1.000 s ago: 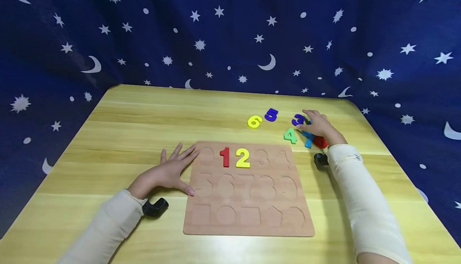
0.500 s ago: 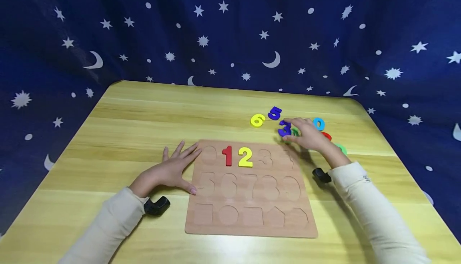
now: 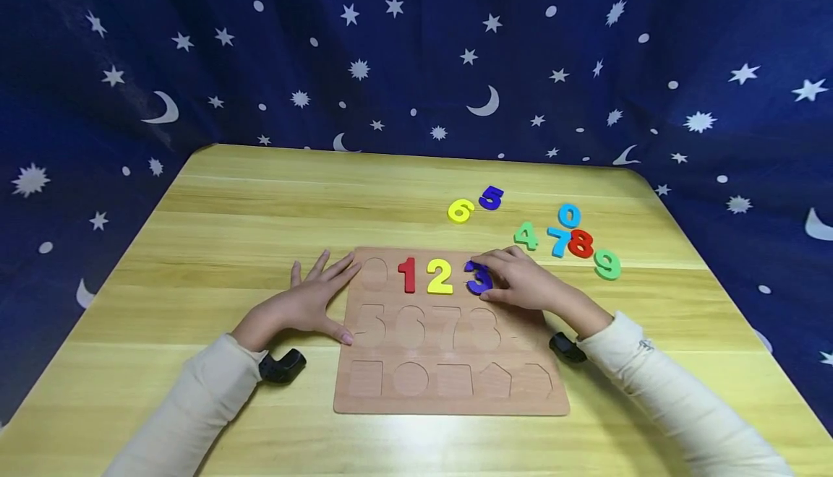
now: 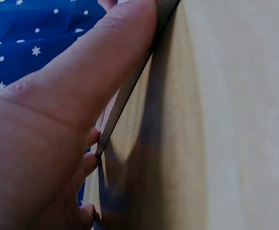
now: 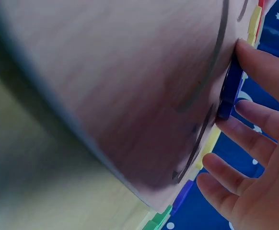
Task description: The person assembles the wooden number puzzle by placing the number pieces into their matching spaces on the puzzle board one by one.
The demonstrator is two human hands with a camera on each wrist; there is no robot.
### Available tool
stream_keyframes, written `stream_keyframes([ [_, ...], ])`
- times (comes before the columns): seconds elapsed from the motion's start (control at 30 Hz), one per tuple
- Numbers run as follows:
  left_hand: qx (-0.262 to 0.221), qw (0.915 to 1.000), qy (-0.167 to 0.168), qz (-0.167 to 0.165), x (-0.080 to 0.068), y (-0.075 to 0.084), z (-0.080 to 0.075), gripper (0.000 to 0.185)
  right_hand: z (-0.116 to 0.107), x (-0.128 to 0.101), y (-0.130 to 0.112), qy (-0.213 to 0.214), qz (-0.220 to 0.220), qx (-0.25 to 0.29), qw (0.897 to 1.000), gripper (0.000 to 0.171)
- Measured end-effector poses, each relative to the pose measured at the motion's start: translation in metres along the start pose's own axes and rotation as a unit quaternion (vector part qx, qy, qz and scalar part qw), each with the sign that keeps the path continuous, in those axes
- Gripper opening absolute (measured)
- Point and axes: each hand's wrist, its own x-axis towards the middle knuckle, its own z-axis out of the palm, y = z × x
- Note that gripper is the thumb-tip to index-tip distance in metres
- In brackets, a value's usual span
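Observation:
A wooden puzzle board [image 3: 423, 407] with number and shape recesses lies on the table. My left hand [image 3: 301, 306] rests at its left edge, fingers spread, thumb and fingertips touching the board. At the top row, my right hand [image 3: 530, 283] pinches a dark blue number 3 [image 3: 479, 279] between thumb and fingers, over the recess of that shape. From the right wrist view, the blue piece [image 5: 231, 88] stands just at the board's surface; whether it is fully seated I cannot tell. Beside it sit a yellow 2 [image 3: 440, 277] and a red 1 [image 3: 407, 275].
Loose numbers lie behind and right of the board: yellow 6 [image 3: 460, 211], blue 5 [image 3: 491, 198], green 4 [image 3: 526, 235], light blue 0 [image 3: 569, 216], light blue 7 [image 3: 559, 241], red 8 [image 3: 581, 243] and green 9 [image 3: 607, 264]. A starry curtain [image 3: 390, 50] hangs behind the table.
My right hand has taken hold of the blue 3 among the loose numbers and carried it left and nearer, onto the board's top row. The left hand has stayed at the board's edge.

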Motion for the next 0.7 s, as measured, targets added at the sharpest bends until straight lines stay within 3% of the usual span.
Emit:
stream_keyframes([
  [0.47, -0.01, 0.9999, 0.002, -0.007, 0.001, 0.001, -0.002, 0.121, -0.003, 0.006, -0.001, -0.001, 0.004, -0.005, 1.0, 0.062],
  [0.6, -0.013, 0.9999, -0.001, -0.01, 0.0, 0.0, 0.0, 0.12, -0.017, 0.007, 0.022, 0.013, 0.041, 0.011, 0.999, 0.067],
  [0.7, -0.013, 0.9999, -0.002, -0.011, 0.0, 0.0, 0.0, 0.12, -0.031, 0.007, 0.053, 0.029, 0.098, 0.017, 0.995, 0.068],
])
